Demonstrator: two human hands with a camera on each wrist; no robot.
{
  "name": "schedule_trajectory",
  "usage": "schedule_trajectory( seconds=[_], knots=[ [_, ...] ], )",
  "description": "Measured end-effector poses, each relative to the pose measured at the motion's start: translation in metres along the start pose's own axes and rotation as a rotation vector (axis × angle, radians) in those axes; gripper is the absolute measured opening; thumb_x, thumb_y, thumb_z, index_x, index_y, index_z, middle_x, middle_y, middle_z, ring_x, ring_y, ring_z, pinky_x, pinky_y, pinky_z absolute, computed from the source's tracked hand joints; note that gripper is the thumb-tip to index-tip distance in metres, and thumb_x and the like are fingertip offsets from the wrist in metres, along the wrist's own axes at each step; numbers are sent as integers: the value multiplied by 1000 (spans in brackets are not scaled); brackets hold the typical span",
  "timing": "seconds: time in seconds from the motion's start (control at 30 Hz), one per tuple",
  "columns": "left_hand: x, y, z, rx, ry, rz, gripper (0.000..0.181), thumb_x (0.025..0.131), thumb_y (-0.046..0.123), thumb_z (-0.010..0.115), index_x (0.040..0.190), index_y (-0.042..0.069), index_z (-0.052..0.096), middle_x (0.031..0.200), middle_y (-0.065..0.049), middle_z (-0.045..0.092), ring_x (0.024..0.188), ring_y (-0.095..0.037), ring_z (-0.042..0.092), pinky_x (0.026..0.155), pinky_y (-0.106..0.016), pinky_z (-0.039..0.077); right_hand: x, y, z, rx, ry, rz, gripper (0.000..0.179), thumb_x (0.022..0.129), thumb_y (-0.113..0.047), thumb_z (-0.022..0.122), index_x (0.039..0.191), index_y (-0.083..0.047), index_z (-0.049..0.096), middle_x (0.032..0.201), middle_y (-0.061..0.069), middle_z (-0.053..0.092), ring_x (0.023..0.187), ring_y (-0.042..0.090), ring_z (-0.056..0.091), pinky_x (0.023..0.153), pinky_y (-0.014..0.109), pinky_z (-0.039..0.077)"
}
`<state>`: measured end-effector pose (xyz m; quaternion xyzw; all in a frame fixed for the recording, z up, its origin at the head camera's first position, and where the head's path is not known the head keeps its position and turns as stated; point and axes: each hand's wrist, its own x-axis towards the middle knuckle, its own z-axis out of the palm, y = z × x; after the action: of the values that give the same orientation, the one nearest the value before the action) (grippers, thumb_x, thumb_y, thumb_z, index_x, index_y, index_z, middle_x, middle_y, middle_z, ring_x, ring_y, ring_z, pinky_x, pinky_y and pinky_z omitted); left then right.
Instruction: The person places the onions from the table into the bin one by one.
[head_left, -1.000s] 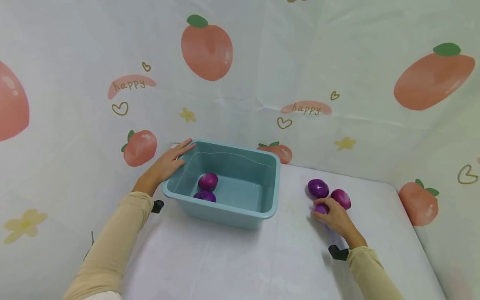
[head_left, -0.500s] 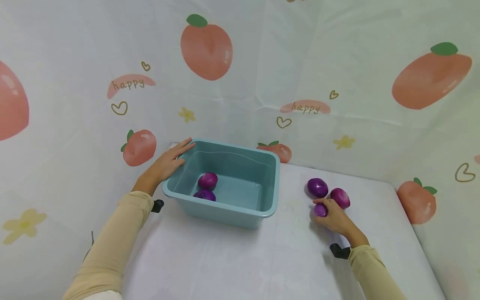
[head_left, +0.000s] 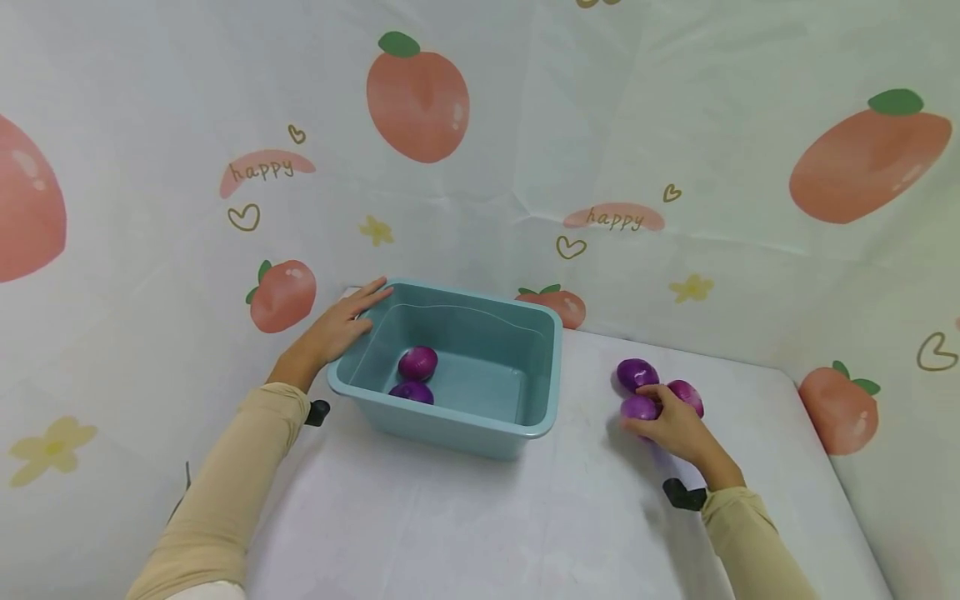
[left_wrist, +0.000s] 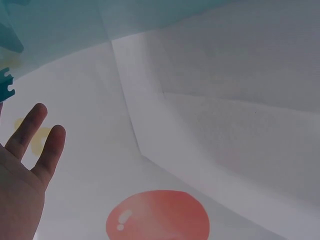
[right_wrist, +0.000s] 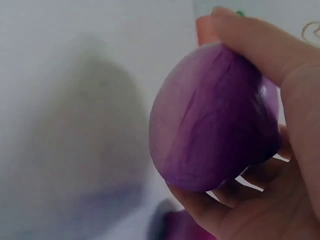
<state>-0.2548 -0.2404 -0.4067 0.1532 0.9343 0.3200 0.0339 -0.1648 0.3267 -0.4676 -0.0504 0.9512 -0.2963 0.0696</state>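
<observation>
My right hand (head_left: 678,429) grips a purple onion (head_left: 636,407) between thumb and fingers. The right wrist view shows that onion close up, apart from the tabletop, with its shadow to the left. Two more onions are beside the hand: a dark purple one (head_left: 637,373) behind it and a pinker one (head_left: 688,396), partly hidden by the hand. On the left, a blue-green plastic tub (head_left: 450,423) holds two onions, one pinkish (head_left: 417,363) and one darker (head_left: 412,392), half hidden by the front wall. My left hand (head_left: 333,329) rests on the tub's left rim with fingers extended.
A white cloth covers the table (head_left: 585,533). Behind it and at both sides hangs a white backdrop (head_left: 480,125) printed with peaches, hearts and flowers. Both wrists wear black mounts (head_left: 684,496).
The right hand has closed round the nearest onion and raised it a little, turning it so more of it shows. The left hand and the tub have stayed put.
</observation>
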Motion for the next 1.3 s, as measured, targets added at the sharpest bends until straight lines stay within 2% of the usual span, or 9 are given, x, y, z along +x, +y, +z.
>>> schedule_trajectory(
  seconds=[0.2, 0.37, 0.5, 0.63, 0.77, 0.87, 1.03, 1.2, 1.3],
  knots=[
    [0, 0, 0, 2, 0, -8, 67, 96, 19, 41, 161, 33, 31, 173, 10, 15, 160, -38, 17, 115, -75, 27, 6, -22, -10, 7, 9, -43, 74, 85, -51, 77, 139, -9, 52, 133, 30, 62, 109, 41, 67, 87, 53, 58],
    [0, 0, 0, -6, -2, -4, 66, 97, 17, 39, 161, 33, 32, 173, 11, 15, 160, -37, 16, 116, -74, 27, 11, -44, -21, 35, 32, -86, 68, 86, -52, 76, 139, -15, 54, 136, 24, 62, 111, 40, 65, 85, 49, 58],
    [-1, 0, -1, -11, -3, 1, 65, 97, 17, 39, 161, 32, 32, 173, 10, 15, 160, -37, 16, 117, -74, 27, 16, -62, -31, 66, 64, -160, 64, 87, -47, 77, 137, -15, 56, 134, 20, 63, 109, 37, 65, 84, 45, 58],
    [-1, 1, 0, -7, -5, 1, 66, 97, 17, 39, 161, 31, 32, 173, 9, 15, 160, -38, 16, 116, -74, 28, 23, -84, -44, 108, 66, -226, 63, 85, -43, 80, 137, -16, 56, 134, 16, 62, 109, 35, 65, 87, 46, 58],
    [-1, 2, 0, -5, -5, 1, 66, 97, 18, 39, 161, 31, 32, 173, 8, 15, 160, -38, 16, 116, -75, 27, 30, -106, -55, 116, 44, -240, 65, 84, -45, 80, 139, -24, 53, 135, 12, 60, 111, 34, 65, 90, 51, 58],
    [-1, 2, 0, -5, -4, 3, 66, 97, 18, 40, 161, 30, 32, 173, 8, 15, 160, -38, 16, 116, -75, 27, 36, -121, -59, 128, 40, -279, 66, 83, -43, 82, 139, -25, 53, 135, 9, 60, 111, 32, 65, 91, 51, 58],
    [0, 1, -1, -6, -5, 0, 66, 97, 17, 41, 161, 31, 32, 173, 8, 15, 160, -38, 16, 116, -75, 26, 44, -146, -64, 156, 33, -361, 66, 85, -41, 81, 142, -24, 52, 140, 4, 57, 115, 29, 63, 93, 51, 58],
    [0, 0, -1, -5, -4, -1, 66, 97, 17, 41, 161, 31, 32, 173, 8, 15, 160, -38, 16, 116, -75, 27, 53, -170, -65, 189, -2, -393, 67, 91, -40, 73, 148, -18, 45, 143, 9, 53, 120, 32, 60, 94, 52, 58],
    [0, 0, 0, 0, -8, 5, 66, 98, 17, 41, 161, 31, 31, 173, 7, 15, 160, -38, 16, 116, -76, 26, 60, -185, -63, 213, -16, -429, 68, 89, -38, 77, 146, -17, 45, 141, 9, 54, 120, 31, 60, 94, 50, 59]
  ],
)
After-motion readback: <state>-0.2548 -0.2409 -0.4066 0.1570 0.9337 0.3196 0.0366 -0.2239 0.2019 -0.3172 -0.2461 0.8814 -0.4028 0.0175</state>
